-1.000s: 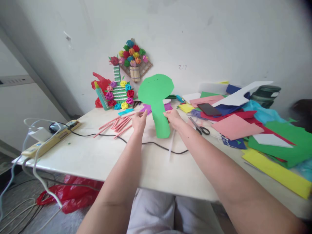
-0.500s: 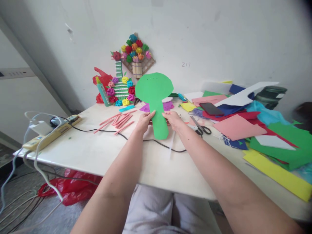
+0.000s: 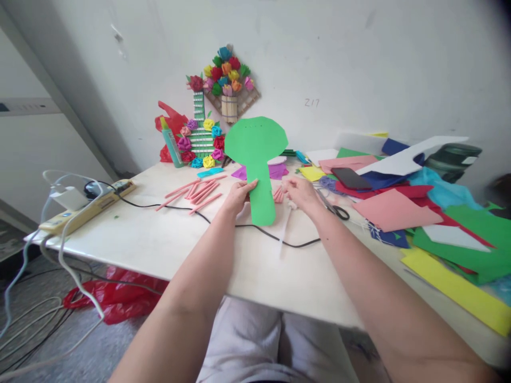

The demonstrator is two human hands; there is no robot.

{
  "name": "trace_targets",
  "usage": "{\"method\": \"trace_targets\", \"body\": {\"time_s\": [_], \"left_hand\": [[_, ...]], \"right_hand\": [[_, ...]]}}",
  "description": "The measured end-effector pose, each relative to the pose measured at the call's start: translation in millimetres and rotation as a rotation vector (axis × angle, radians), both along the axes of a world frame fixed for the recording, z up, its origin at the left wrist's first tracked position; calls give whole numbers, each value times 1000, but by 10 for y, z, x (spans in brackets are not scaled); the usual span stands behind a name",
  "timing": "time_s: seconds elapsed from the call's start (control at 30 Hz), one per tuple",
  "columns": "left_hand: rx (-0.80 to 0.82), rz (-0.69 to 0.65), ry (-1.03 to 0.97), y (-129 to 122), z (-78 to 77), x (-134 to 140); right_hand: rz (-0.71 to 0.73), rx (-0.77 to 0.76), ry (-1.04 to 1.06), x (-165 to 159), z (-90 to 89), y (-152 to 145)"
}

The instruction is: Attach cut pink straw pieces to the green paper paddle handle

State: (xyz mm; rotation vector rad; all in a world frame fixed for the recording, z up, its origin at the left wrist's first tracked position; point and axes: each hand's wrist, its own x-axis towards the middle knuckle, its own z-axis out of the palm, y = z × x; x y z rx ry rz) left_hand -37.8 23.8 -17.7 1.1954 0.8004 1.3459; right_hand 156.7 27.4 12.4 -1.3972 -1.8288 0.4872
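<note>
A green paper cutout (image 3: 257, 143), with a wide rounded top and a straight stem, stands upright above the table. My left hand (image 3: 240, 196) pinches its stem from the left side, thumb in front. To the right of the stem, apart from it, is my right hand (image 3: 299, 192) with curled fingers; anything between them is too small to make out. Pink rolled paper sticks (image 3: 278, 194) lie between the stem and this hand. Below it a translucent white stick (image 3: 284, 234) lies on the table. Scissors (image 3: 338, 211) are partly hidden behind the right wrist.
More pink paper sticks (image 3: 203, 192) lie at left, near a black cable (image 3: 271, 234) and a power strip (image 3: 80, 215). A glue bottle (image 3: 171, 146) and paper-flower crafts (image 3: 203, 141) stand at the back. Coloured sheets (image 3: 399, 210) and a phone (image 3: 351, 178) cover the right side.
My right hand has let go of the green cutout's stem and moved a little to the right. The left hand still holds the cutout. The view has shifted slightly.
</note>
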Motion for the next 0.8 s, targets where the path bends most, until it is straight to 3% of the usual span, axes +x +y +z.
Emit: {"method": "trace_targets", "body": {"time_s": [0.1, 0.23, 0.47, 0.57, 0.67, 0.8], "left_hand": [[-1, 4, -4, -6, -3, -1], [37, 31, 13, -18, 28, 2], [147, 195, 10, -71, 193, 10], [148, 223, -19, -63, 201, 0], [122, 219, -29, -36, 160, -16], [81, 199, -41, -11, 103, -29]], "right_hand": [[-124, 102, -149, 202, 11, -32], [-230, 124, -297, 314, -9, -138], [-148, 147, -358, 155, -21, -284], [-163, 155, -488, 154, 36, -324], [-221, 93, -705, 216, 89, -355], [-232, -99, -869, 282, 101, -374]]}}
